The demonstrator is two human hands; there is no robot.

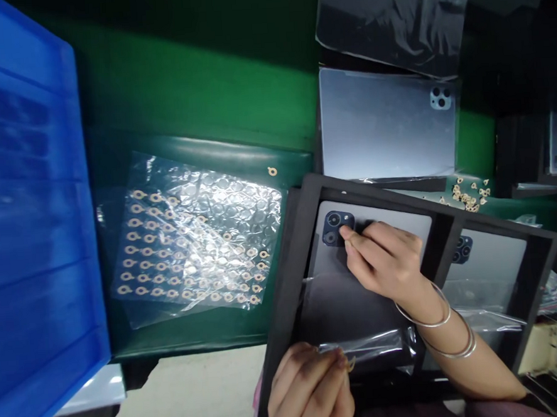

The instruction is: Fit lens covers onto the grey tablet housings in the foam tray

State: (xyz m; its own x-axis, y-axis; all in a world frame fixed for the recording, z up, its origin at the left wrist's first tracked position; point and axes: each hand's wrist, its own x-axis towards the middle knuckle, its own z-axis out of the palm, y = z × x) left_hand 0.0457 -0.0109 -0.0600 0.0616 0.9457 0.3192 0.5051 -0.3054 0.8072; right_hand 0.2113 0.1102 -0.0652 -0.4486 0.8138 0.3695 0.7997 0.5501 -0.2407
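Note:
My right hand, with two metal bangles on its wrist, has thumb and finger pinched together at the dark camera module of a grey tablet. Whatever is between those fingertips is too small to make out. The tablet lies in a black foam tray, its lower part under clear film. At the tray's near edge my left hand is closed, and a small tan ring with a tab pokes out from its fingertips. Rows of similar rings sit on a clear plastic sheet to the left.
A second tablet occupies the tray's right compartment. Behind the tray lie a blue-grey tablet and a dark wrapped sheet. Loose rings form a pile beyond the tray. A blue bin stands at left on the green mat.

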